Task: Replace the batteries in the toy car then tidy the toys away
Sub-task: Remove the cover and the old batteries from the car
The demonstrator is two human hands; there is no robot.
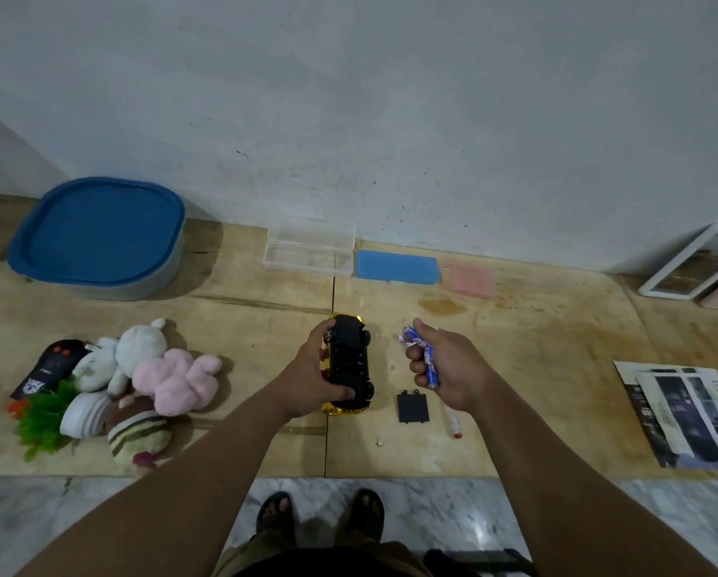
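A gold toy car [351,360] lies upside down at the middle of the wooden table, its black underside facing up. My left hand [313,374] grips it from the left side. To its right, my right hand [444,364] is closed around several blue batteries [419,347] held just above the table. The black battery cover [412,408] lies flat on the table below that hand. A small screwdriver with a red tip [452,422] lies beside the cover.
Soft toys [157,368], a black remote [53,364] and a plastic plant [42,418] lie at the left. A blue-lidded bin [99,235] stands behind them. Clear [309,249], blue [396,266] and pink [471,279] cases line the wall. Papers [686,414] lie at the right.
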